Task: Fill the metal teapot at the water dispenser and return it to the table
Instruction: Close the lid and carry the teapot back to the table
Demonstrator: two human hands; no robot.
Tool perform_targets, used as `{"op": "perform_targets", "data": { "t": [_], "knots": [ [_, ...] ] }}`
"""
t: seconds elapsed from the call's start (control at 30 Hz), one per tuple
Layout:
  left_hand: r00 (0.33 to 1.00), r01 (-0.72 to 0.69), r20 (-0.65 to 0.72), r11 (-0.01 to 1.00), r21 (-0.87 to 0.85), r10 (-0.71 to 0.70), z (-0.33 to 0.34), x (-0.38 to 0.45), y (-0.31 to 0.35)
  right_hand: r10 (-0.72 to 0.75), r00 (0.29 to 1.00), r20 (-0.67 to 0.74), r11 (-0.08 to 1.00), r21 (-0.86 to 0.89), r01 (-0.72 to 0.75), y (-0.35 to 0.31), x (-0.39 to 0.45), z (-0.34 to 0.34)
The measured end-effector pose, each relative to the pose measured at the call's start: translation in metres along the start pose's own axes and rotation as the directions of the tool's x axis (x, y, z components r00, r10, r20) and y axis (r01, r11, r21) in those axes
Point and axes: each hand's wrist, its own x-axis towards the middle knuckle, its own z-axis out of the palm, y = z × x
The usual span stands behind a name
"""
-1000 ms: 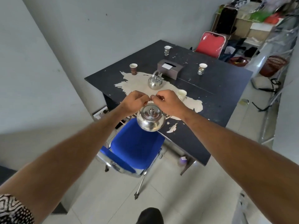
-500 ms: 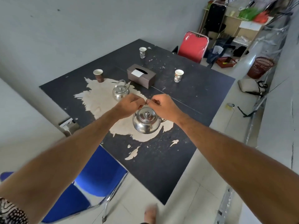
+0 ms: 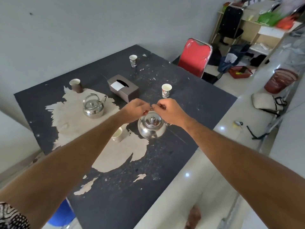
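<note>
Hanging below both hands' grip, left hand (image 3: 136, 109) and right hand (image 3: 168, 109) pinch teapot (image 3: 151, 128) handle.

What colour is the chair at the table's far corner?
Red chair, with a chrome frame; head view.

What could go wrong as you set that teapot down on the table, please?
The carried teapot, held by its handle in the left hand and right hand, hangs right beside a white cup, so lowering it could knock the cup over. If it is full, a tilt might spill water from the spout onto the table.
</note>
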Motion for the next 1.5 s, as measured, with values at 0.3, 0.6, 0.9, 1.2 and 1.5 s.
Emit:
{"op": "perform_targets", "data": {
  "t": [0.3,0.6,0.9,1.2,1.5],
  "knots": [
    [0.962,0.094,-0.262,0.995,0.029,-0.083,0.083,0.134,0.058,-0.06,0.991,0.117,0.998,0.008,0.059,0.107,0.066,-0.127],
    [0.935,0.126,-0.334,0.992,-0.012,-0.123,0.114,0.266,0.082,-0.126,0.975,0.182,0.992,0.011,0.126,0.19,0.166,-0.208],
    [0.889,0.233,-0.377,0.966,-0.115,-0.26,0.101,0.391,0.096,-0.153,0.952,0.266,0.988,0.042,0.147,0.247,0.292,-0.261],
    [0.795,0.32,-0.417,0.888,-0.33,-0.441,0.101,0.481,0.096,0.107,0.991,0.076,0.987,0.113,-0.115,0.286,0.39,-0.298],
    [0.691,0.341,-0.513,0.855,-0.392,-0.51,0.118,0.548,0.099,0.282,0.839,0.466,0.93,0.081,-0.358,0.292,0.444,-0.293]
  ]
}}
